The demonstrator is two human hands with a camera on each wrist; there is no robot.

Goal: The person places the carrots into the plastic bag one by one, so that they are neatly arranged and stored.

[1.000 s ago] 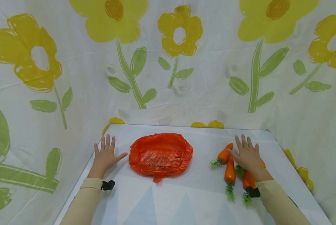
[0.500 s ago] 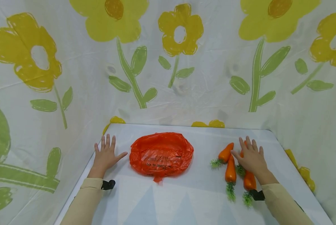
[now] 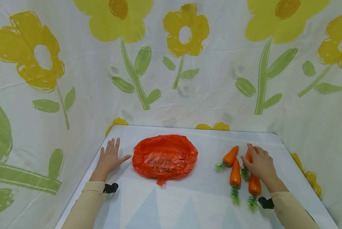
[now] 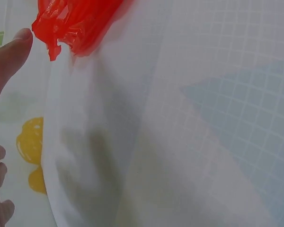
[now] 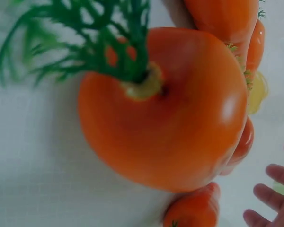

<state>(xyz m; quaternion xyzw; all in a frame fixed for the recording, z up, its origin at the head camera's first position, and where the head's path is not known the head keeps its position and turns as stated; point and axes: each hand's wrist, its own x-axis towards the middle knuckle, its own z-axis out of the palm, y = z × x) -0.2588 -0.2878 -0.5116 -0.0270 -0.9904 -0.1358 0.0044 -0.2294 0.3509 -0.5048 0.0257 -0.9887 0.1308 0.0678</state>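
My left hand (image 3: 109,160) has its fingers spread at the table's left side. Its thumb points at a crumpled red plastic bag (image 3: 165,159), the tip close to the bag's edge. On the right, several orange carrots (image 3: 235,176) with green leafy tops lie in a group. My right hand (image 3: 260,163) is over this group, partly covering a carrot (image 3: 248,156) at the back, with fingers slightly bent and thumb apart. In the right wrist view one carrot (image 5: 180,113) looms large, and the separated fingers (image 5: 277,194) stand beyond it at the right.
A white table (image 3: 199,197) with pale blue triangles carries everything. Cloth walls (image 3: 211,89) printed with yellow flowers rise behind it and on both sides. Black wrist cameras (image 3: 110,188) sit at both sleeves.
My right hand has shifted slightly right, and its fingers have bent from straight, uncovering more of the carrots. My left hand has hardly moved; its fingers have drawn a little closer together.
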